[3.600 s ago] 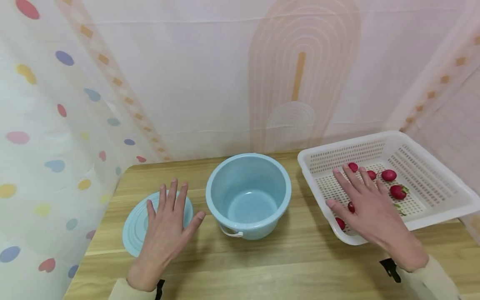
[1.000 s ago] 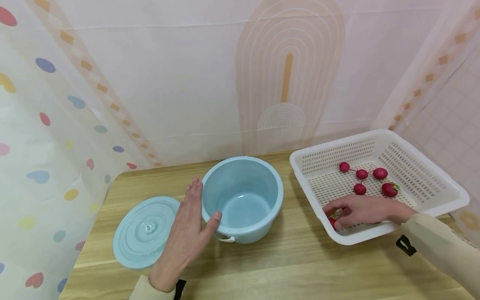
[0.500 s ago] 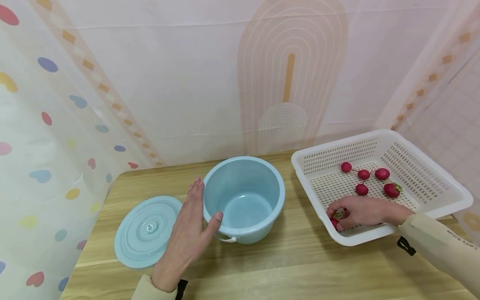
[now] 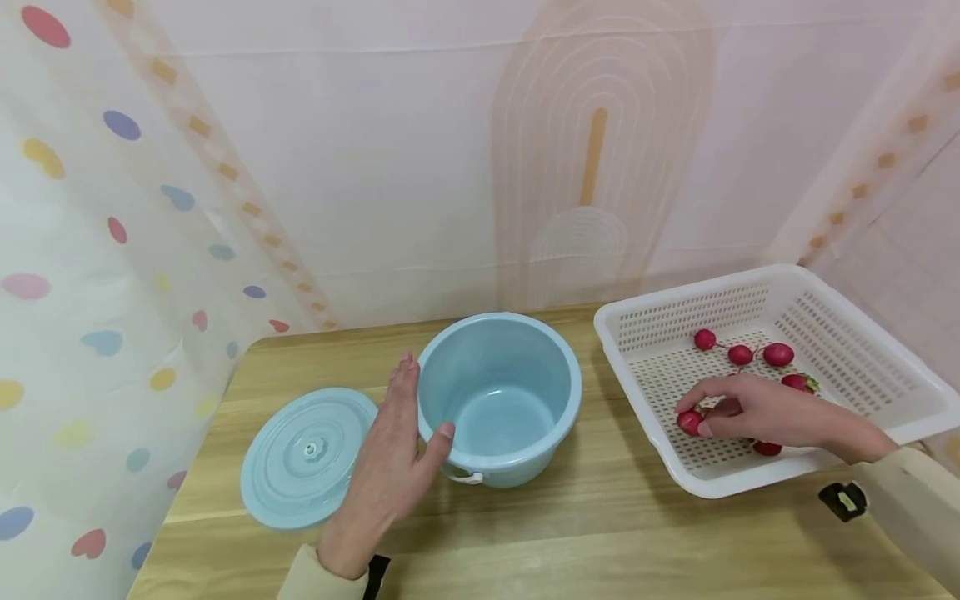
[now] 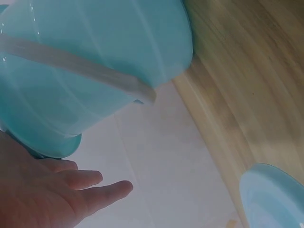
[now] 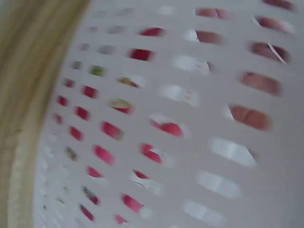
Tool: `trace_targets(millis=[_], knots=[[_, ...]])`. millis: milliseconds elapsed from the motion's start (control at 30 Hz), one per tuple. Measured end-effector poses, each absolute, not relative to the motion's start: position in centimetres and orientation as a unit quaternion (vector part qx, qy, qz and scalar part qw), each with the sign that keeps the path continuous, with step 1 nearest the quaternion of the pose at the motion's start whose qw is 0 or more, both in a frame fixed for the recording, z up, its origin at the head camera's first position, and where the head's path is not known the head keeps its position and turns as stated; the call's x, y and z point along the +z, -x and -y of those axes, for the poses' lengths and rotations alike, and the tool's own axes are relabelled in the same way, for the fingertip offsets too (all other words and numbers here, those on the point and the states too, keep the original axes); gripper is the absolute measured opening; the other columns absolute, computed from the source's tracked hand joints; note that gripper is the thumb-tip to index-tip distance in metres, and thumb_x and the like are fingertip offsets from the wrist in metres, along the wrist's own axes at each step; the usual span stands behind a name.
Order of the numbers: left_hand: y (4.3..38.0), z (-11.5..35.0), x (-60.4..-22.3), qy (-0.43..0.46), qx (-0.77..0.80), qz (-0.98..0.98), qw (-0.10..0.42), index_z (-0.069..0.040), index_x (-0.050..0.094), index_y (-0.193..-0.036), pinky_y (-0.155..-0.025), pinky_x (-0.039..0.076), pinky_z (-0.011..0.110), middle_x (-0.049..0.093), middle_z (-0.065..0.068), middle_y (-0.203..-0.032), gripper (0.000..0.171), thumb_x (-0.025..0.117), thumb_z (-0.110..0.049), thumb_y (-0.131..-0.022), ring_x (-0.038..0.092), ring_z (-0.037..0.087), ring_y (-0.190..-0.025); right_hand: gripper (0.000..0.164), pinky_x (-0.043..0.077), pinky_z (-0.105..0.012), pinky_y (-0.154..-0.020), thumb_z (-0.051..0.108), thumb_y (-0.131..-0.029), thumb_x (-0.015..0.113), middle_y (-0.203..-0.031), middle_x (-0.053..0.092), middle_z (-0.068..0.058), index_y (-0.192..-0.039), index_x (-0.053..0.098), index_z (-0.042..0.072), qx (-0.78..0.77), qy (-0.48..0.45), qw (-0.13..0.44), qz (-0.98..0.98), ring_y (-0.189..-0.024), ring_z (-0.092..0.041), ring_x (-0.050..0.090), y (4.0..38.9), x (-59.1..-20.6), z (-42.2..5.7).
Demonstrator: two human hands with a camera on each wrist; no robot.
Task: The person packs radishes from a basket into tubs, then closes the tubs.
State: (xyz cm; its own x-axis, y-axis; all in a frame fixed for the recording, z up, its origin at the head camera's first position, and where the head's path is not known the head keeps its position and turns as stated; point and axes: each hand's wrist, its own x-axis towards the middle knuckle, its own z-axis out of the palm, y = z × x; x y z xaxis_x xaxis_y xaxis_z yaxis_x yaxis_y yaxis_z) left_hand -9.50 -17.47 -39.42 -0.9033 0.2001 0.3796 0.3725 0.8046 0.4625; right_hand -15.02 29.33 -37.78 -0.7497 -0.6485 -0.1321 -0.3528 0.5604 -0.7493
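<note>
Hands at work, head view: the right hand (image 4: 772, 412) pinches a red radish (image 4: 690, 422) between thumb and fingers inside the white slotted basket (image 4: 862, 367); whether this radish is clear of the basket floor cannot be told. Three other radishes (image 4: 777, 354) lie in full view towards the back; a leafy one (image 4: 799, 382) is partly covered by the hand, and another (image 4: 767, 447) shows only its lower part beneath it. Basket and right sleeve (image 4: 907, 500) are both cut off at the frame's right edge. The left hand (image 4: 386, 467), fingers extended, lies along the left side of the pale blue bucket (image 4: 495, 462), its thumb at the front of the rim; how firmly it presses is not discernible. Just left of the bucket, the matching lid (image 4: 292, 450) lies flat on the wooden surface (image 4: 585, 533), its near right edge hidden by the left hand. Left wrist view: bucket, white handle (image 5: 80, 69), hand and lid are all cropped by the frame. Right wrist view: the slotted wall fills most of a blurred field; red patches and bits of finger show through its openings, too broken up to count or outline.
</note>
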Motion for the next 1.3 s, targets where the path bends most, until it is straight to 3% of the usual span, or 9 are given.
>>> trace_targets(millis=[67, 367, 567, 733, 900, 1133, 1300], knots=[[9.5, 17.3, -39.4, 0.154, -0.274, 0.936, 0.16, 0.001, 0.017, -0.164, -0.122, 0.025, 0.059, 0.015, 0.015, -0.172, 0.08, 0.052, -0.037, -0.102, 0.018, 0.036, -0.157, 0.025, 0.049, -0.022, -0.061, 0.014, -0.1, 0.069, -0.092, 0.071, 0.002, -0.125, 0.068, 0.011, -0.38, 0.282, 0.182, -0.862, -0.073, -0.002, 0.057, 14.7, -37.4, -29.8], [9.6, 17.1, -39.5, 0.148, -0.281, 0.934, 0.166, 0.002, 0.019, -0.163, -0.122, 0.026, 0.058, 0.014, 0.013, -0.172, 0.08, 0.053, -0.034, -0.101, 0.02, 0.037, -0.156, 0.028, 0.054, -0.023, -0.067, 0.008, -0.096, 0.072, -0.092, 0.073, 0.006, -0.123, 0.069, 0.016, -0.379, 0.257, 0.078, -0.885, -0.08, -0.01, 0.068, 13.6, -36.3, -30.2], [9.5, 17.2, -39.5, 0.144, -0.284, 0.934, 0.164, 0.001, 0.019, -0.163, -0.122, 0.026, 0.059, 0.015, 0.013, -0.172, 0.078, 0.051, -0.031, -0.101, 0.018, 0.035, -0.157, 0.03, 0.058, -0.021, -0.075, 0.003, -0.096, 0.071, -0.112, 0.073, 0.006, -0.124, 0.07, 0.016, -0.412, 0.247, 0.041, -0.876, -0.098, -0.003, 0.071, 12.9, -35.2, -29.5], [9.5, 17.2, -39.5, 0.14, -0.284, 0.935, 0.159, 0.0, 0.018, -0.164, -0.122, 0.026, 0.058, 0.014, 0.012, -0.172, 0.077, 0.05, -0.032, -0.101, 0.018, 0.035, -0.157, 0.033, 0.058, -0.02, -0.076, 0.007, -0.097, 0.071, -0.119, 0.069, 0.01, -0.128, 0.069, 0.017, -0.422, 0.226, 0.021, -0.878, -0.103, -0.003, 0.071, 12.0, -34.3, -28.9], [9.5, 17.2, -39.6, 0.146, -0.283, 0.934, 0.164, 0.0, 0.017, -0.164, -0.122, 0.026, 0.058, 0.014, 0.013, -0.172, 0.076, 0.049, -0.032, -0.103, 0.019, 0.035, -0.157, 0.036, 0.057, -0.02, -0.074, 0.005, -0.098, 0.07, -0.12, 0.068, 0.012, -0.132, 0.068, 0.017, -0.423, 0.226, -0.006, -0.877, -0.1, -0.005, 0.072, 11.1, -33.7, -28.2], [9.5, 17.2, -39.8, 0.162, -0.293, 0.925, 0.18, 0.004, 0.018, -0.163, -0.121, 0.026, 0.059, 0.016, 0.015, -0.172, 0.066, 0.044, -0.022, -0.108, 0.021, 0.037, -0.156, 0.037, 0.054, -0.023, -0.064, 0.004, -0.096, 0.072, -0.11, 0.071, 0.005, -0.13, 0.069, 0.018, -0.445, 0.213, -0.039, -0.869, -0.075, -0.014, 0.068, 9.9, -33.1, -26.1], [9.4, 17.2, -39.8, 0.158, -0.291, 0.927, 0.176, 0.002, 0.017, -0.163, -0.121, 0.027, 0.059, 0.018, 0.017, -0.171, 0.066, 0.043, -0.023, -0.109, 0.022, 0.038, -0.155, 0.042, 0.057, -0.021, -0.066, -0.007, -0.092, 0.072, -0.117, 0.072, 0.006, -0.13, 0.07, 0.011, -0.486, 0.233, -0.068, -0.839, -0.08, -0.013, 0.07, 9.5, -32.9, -24.3]])
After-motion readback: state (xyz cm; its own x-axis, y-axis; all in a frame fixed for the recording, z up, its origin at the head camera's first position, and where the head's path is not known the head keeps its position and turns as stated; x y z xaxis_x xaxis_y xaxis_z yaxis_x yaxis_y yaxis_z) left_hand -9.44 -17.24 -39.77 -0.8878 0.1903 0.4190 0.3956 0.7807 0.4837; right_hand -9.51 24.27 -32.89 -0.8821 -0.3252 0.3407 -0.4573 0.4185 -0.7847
